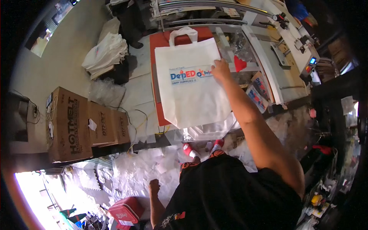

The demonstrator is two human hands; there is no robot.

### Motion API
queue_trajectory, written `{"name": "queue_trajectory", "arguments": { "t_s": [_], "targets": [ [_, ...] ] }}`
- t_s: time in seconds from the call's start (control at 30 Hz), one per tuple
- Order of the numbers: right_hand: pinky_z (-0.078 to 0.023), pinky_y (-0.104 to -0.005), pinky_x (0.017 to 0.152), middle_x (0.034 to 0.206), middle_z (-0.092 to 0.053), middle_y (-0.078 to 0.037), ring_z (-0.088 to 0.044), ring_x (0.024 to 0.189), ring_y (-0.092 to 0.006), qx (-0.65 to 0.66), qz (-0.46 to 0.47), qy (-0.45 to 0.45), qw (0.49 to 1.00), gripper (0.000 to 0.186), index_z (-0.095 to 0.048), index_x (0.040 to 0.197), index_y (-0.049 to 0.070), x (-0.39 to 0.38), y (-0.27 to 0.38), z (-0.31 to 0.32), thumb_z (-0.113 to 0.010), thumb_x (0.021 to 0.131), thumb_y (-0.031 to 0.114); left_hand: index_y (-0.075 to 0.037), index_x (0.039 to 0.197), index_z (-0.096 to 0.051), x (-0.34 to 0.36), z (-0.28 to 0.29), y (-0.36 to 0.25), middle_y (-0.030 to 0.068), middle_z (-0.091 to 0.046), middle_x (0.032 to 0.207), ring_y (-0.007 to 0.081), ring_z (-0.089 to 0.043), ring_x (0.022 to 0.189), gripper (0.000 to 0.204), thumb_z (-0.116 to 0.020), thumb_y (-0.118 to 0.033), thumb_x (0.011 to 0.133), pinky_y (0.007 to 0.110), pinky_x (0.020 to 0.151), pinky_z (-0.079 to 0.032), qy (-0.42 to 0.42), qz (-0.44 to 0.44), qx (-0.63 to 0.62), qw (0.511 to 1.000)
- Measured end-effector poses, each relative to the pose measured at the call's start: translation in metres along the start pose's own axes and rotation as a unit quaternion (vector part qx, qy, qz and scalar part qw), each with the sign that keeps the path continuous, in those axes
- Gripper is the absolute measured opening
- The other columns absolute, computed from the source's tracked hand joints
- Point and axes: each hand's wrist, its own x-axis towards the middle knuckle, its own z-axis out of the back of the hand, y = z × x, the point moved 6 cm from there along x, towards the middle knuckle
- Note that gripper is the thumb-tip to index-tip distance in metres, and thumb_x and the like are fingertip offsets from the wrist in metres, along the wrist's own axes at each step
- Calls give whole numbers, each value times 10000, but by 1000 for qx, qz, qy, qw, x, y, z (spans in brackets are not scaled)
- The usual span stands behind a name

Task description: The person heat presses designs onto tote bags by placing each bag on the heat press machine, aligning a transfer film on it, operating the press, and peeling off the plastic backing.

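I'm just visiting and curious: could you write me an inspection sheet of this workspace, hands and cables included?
Surface: red board under the white bag, showing at its top and left edges.
Job's things: white bag, lying flat, printed side up, handle at the far end.
Clutter: crumpled clear plastic on the floor; stack of white bags at left.
Hands: right hand at the bag's right edge, fingers curled; left hand low at the person's side, away from the bag.
Cables: yellow cable near the bag's lower left.
Surroundings: cardboard boxes at left; lit blue screen on the machine at right.
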Motion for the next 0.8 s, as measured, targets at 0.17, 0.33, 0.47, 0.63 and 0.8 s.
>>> {"name": "queue_trajectory", "arguments": {
  "t_s": [0.17,0.33,0.47,0.63,0.8],
  "targets": [
    [-468,-476,828,976,-622,-173,-578,968,-386,49,-7,-36,998,178,-666,945,89,2,0,12,-677,776,146,-54,960,-690,-10,-6,36,72,-607,596,170,-632,524,288,-556,-291,865,317,425,-489,23,110,-40,993],
    [-492,-457,729,849,-615,-168,-612,829,-362,252,172,125,944,99,-593,854,72,-148,151,31,-614,762,41,0,1022,-675,-11,1,47,151,-700,734,198,-675,578,388,-576,-333,850,339,496,-531,40,93,33,994],
    [-509,-364,885,1062,-683,-126,-649,1017,-233,534,152,458,694,151,-573,1023,26,-254,154,73,-623,922,126,-115,1045,-655,29,-13,-16,48,-672,876,184,-659,629,243,-633,-295,883,311,459,-473,108,23,42,993],
    [-510,-337,878,1082,-678,-99,-656,993,-199,556,-187,260,767,413,-554,1142,-7,-298,-25,66,-581,981,372,-120,1048,-638,89,-36,-58,40,-675,904,198,-660,631,269,-610,-347,905,317,453,-468,247,-81,91,961],
    [-522,-441,763,879,-687,-195,-660,829,-361,177,-236,169,940,485,-656,961,17,-436,-195,75,-498,970,475,-124,973,-623,93,-89,-129,39,-652,851,216,-642,619,233,-603,-344,900,345,454,-458,303,-203,288,885]
  ]
}}
